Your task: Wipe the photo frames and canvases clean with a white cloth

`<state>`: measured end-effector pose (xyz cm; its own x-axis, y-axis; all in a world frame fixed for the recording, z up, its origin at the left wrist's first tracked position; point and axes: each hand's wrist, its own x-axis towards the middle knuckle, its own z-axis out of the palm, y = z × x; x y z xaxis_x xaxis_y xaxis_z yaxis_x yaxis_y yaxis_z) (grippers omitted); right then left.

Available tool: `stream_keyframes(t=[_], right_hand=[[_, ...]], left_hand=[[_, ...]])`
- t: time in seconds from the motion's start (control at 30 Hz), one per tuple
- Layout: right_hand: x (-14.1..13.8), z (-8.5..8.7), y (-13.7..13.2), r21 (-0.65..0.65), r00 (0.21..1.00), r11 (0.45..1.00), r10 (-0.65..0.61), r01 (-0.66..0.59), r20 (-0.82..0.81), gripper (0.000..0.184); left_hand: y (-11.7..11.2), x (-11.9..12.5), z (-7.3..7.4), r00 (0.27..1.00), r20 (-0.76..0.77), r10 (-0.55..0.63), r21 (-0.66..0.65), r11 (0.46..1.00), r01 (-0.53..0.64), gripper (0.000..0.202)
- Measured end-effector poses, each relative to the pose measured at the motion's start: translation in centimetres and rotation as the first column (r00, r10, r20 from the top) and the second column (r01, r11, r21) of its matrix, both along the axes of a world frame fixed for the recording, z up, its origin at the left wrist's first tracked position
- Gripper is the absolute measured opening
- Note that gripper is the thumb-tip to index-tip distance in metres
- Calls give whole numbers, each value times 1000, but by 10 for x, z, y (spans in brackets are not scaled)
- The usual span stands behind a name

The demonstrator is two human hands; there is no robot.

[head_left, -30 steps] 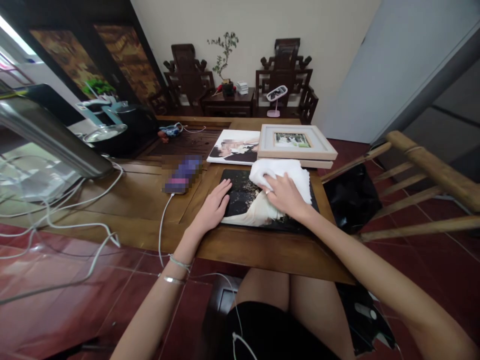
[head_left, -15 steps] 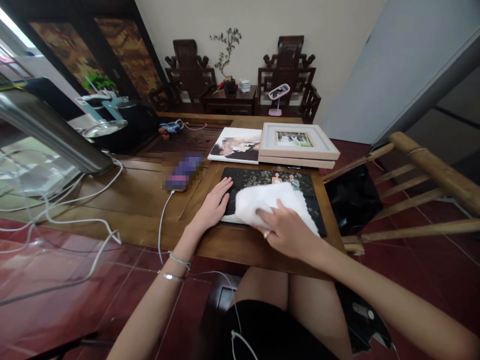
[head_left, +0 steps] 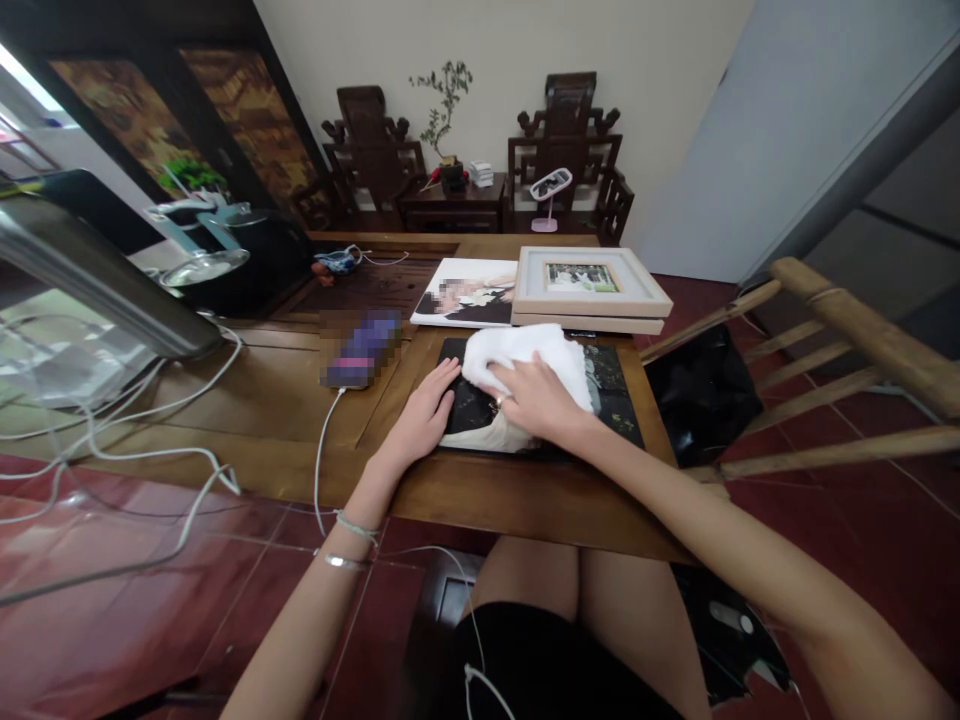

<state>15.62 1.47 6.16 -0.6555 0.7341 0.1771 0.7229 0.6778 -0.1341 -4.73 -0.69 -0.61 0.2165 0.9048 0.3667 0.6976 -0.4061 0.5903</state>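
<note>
A dark photo panel (head_left: 619, 400) lies flat near the front edge of the wooden table. On its upper part rests a fluffy white cloth (head_left: 559, 362), which covers much of the picture. My right hand (head_left: 536, 398) presses down on the cloth, its fingers bent into the fabric. The pale skirt of a dress shows on the panel below that hand. My left hand (head_left: 427, 412) lies with fingers stretched out along the panel's left edge, holding nothing.
Behind the panel sit a white photo print (head_left: 461, 315) and stacked light-wood picture frames (head_left: 592, 308). A phone (head_left: 361, 348) with a white charging cable (head_left: 321, 450) lies to the left. A bamboo chair (head_left: 832, 300) holding a black bag (head_left: 701, 395) stands at the right.
My right hand and the cloth have moved away from me, to the panel's far side. The panel's lower part is now uncovered. My left hand stays at the left edge.
</note>
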Motion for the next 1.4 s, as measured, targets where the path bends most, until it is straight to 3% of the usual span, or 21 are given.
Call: stream_keyframes(t=[0.17, 0.3, 0.4, 0.5, 0.57, 0.63, 0.7, 0.8, 1.0, 1.1, 1.23, 1.3, 1.4], right_hand=[[17, -3, -67, -66, 981, 980, 188, -190, -44, 27], [34, 7, -86, -149, 963, 952, 258, -268, -85, 24], [49, 20, -73, -146, 983, 978, 129, -148, -132, 22], [63, 37, -50, -21, 982, 998, -61, 58, -180, 31], [67, 47, -35, 118, 967, 973, -176, 200, -186, 33], [65, 50, -20, 246, 963, 935, -229, 257, -139, 31], [56, 45, -8, 301, 981, 934, -194, 193, -29, 27], [33, 25, 7, 229, 990, 973, -51, 21, 128, 29], [-9, -13, 5, 84, 963, 967, 226, -240, 144, 35], [-12, -14, -6, 57, 910, 913, 397, -405, 119, 33], [2, -3, -21, -8, 826, 827, 562, -562, 47, 29], [14, 3, -27, -54, 813, 813, 582, -580, 8, 27], [36, 10, -35, -138, 853, 844, 521, -518, -18, 25]], left_hand=[[-1, 1, 2, 1000, 6, 3, -14, 1000, -2, 45], [-2, 2, 2, 1000, 20, 15, -5, 1000, -15, 44], [-2, 3, 1, 1000, 18, 15, 0, 1000, -15, 44], [-2, 3, 2, 1000, 4, 13, -3, 1000, -13, 45], [-2, 3, 3, 1000, -8, 15, -4, 1000, -15, 45], [-3, 3, 4, 1000, -14, 18, -4, 1000, -18, 45], [-2, 3, 4, 1000, -15, 21, 0, 1000, -21, 45], [-2, 3, 2, 1000, -12, 19, 5, 1000, -19, 44], [-5, 3, 5, 995, 89, 37, 78, 996, -44, 49], [-9, 4, 9, 986, 157, 50, 111, 992, -68, 52], [-10, 4, 11, 988, 148, 44, 123, 990, -63, 54], [-10, 4, 9, 993, 115, 33, 101, 994, -45, 53], [-7, 4, 6, 997, 65, 50, 51, 997, -53, 51]])
